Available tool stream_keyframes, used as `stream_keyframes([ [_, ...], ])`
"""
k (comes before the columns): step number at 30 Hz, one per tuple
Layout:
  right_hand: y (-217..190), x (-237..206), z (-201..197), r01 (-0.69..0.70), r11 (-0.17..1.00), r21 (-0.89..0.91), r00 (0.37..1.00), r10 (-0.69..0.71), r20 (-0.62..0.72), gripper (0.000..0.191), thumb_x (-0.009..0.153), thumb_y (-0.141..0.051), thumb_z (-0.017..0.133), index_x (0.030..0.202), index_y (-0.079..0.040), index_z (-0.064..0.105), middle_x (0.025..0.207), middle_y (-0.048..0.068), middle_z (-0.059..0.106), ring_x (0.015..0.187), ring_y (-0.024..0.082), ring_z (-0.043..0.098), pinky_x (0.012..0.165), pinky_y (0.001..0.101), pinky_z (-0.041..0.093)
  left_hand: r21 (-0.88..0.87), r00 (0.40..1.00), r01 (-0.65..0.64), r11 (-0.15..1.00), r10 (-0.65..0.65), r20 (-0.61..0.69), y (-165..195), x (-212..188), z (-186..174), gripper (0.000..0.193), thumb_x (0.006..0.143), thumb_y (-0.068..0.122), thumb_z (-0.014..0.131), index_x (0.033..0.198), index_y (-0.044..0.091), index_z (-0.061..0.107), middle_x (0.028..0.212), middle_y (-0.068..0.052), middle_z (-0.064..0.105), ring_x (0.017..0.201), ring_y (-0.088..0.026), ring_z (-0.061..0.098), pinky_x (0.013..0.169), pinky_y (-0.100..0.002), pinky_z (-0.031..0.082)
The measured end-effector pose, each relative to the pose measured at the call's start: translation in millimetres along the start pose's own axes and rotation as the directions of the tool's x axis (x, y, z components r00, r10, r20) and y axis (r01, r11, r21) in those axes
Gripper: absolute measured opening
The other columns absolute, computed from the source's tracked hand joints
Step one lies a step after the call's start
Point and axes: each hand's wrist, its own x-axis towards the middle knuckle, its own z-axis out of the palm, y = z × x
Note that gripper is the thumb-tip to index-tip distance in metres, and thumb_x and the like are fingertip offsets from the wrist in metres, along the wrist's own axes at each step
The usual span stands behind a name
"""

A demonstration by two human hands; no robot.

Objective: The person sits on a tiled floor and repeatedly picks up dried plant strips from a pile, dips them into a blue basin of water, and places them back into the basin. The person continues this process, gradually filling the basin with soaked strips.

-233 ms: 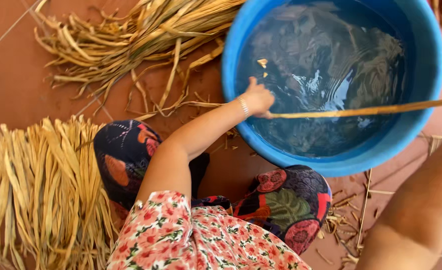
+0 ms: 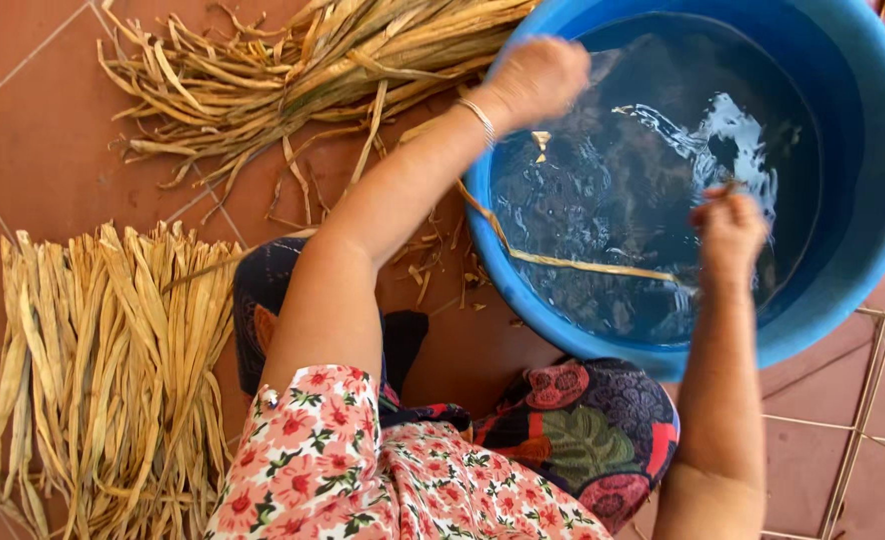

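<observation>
A big blue basin of water stands on the tiled floor in front of me. My left hand is blurred at the basin's near-left rim, fingers curled; I cannot see what it holds. Over the water, my right hand is closed in a fist. A long straw-coloured leaf strip comes over the left rim and lies across the water up to that fist. The water surface is rippled.
A neat bundle of dried strips lies on the floor at my left. A looser pile of dried leaves lies beyond it beside the basin. Thin pale rods cross the tiles at the right. My knees in patterned cloth sit below the basin.
My left hand has moved up along the rim. My right hand has come in over the water, and the strip now lies slanted on the water instead of stretched across the basin.
</observation>
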Motion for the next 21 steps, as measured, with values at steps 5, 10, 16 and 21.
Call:
stream_keyframes([
  [5,22,-18,61,0.083,0.885,-0.458,0.992,-0.03,0.122,0.016,0.107,-0.02,0.069,0.107,-0.006,0.075,0.085,0.011,0.069,0.075,0.02,0.064,0.067,0.0355,0.049,0.076,0.859,0.501,0.862,-0.485,-0.167,-119,-23,-10,0.019,0.08,-0.002,0.061,0.095,0.006,0.069,0.1,-0.019,0.07,0.094,-0.034,0.067,0.08,-0.045,0.055],
  [10,-12,-7,59,0.127,0.788,-0.603,0.99,-0.059,0.132,0.016,0.101,-0.023,0.074,0.111,-0.011,0.08,0.089,0.014,0.069,0.08,0.027,0.066,0.075,0.0402,0.053,0.323,0.718,0.572,0.754,-0.651,0.246,-132,-39,9,0.046,0.083,-0.007,0.061,0.128,0.003,0.058,0.127,-0.019,0.06,0.12,-0.032,0.054,0.1,-0.048,0.046],
  [16,-44,-10,54,0.03,0.873,-0.487,0.999,-0.045,-0.018,0.021,0.101,-0.025,0.079,0.108,-0.005,0.077,0.084,0.008,0.065,0.074,0.017,0.059,0.069,0.0307,0.048,0.26,0.702,0.672,0.694,-0.708,0.075,-143,-35,8,0.019,0.099,0.01,0.054,0.115,0.008,0.065,0.13,-0.016,0.06,0.125,-0.031,0.052,0.106,-0.051,0.042],
  [21,-62,-13,60,-0.077,0.997,-0.015,0.99,0.075,-0.117,0.024,0.099,-0.027,0.078,0.106,-0.003,0.076,0.089,-0.002,0.066,0.074,0.005,0.055,0.067,0.0227,0.044,-0.121,0.828,0.472,0.874,-0.486,-0.28,-120,-24,-10,0.018,0.105,0.016,0.059,0.119,0.006,0.064,0.11,-0.019,0.071,0.103,-0.034,0.068,0.087,-0.044,0.056],
])
